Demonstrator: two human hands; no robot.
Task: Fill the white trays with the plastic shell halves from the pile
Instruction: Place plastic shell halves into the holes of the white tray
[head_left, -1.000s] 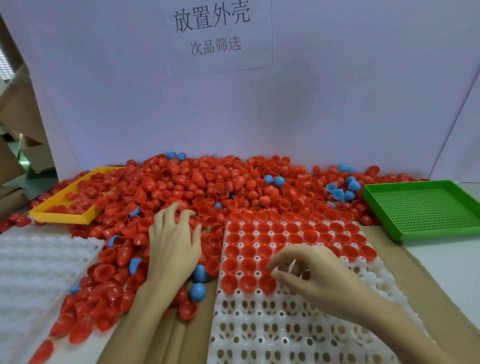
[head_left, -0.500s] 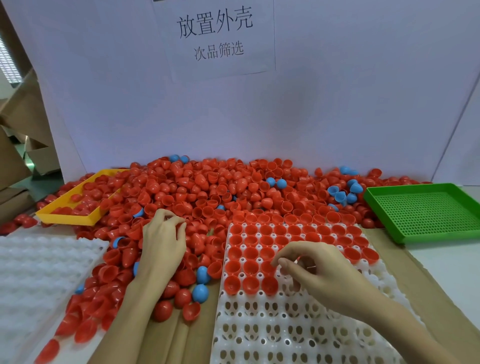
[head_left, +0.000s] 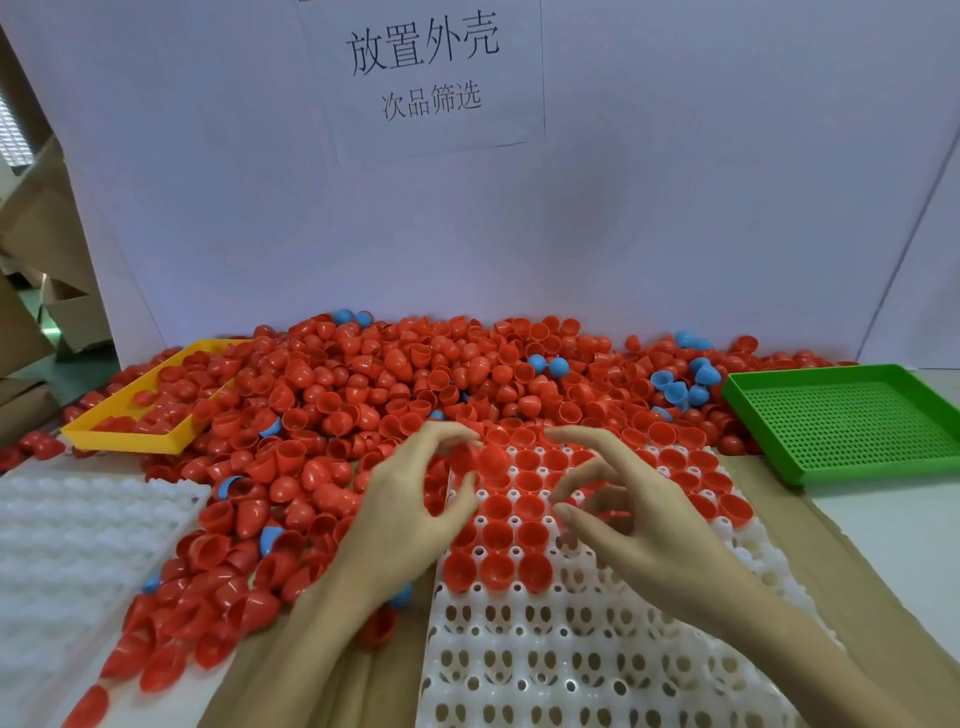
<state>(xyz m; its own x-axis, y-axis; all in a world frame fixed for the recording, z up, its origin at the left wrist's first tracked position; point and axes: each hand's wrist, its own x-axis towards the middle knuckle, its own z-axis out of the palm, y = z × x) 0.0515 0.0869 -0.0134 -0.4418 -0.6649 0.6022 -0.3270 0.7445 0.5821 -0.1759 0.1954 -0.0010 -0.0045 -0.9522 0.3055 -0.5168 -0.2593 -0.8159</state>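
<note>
**Red shells heaped behind two white trays**

Red plastic shell halves (head_left: 395, 395) are lying in one big pile across the back of the table (head_left: 893, 525), far too many to count, with a scattering of blue shell halves (head_left: 680, 387) showing among them (over a dozen visible). Two white trays are sitting in front: the near tray (head_left: 571, 665) under the hands, and a second tray (head_left: 67, 540) at the left holding no shells. Roughly four rows of the near tray are sitting filled with red cups, open side up, glossy and round-bottomed. One yellow tray (head_left: 130, 439) is lying half buried at the left; one green perforated tray (head_left: 852, 421) is standing at the right. The left hand (head_left: 410, 514) is pinching a red shell at the tray's far left corner. The right hand (head_left: 639, 525) is hovering over the filled rows, its grip half curled; whether it holds anything I cannot tell.
</note>
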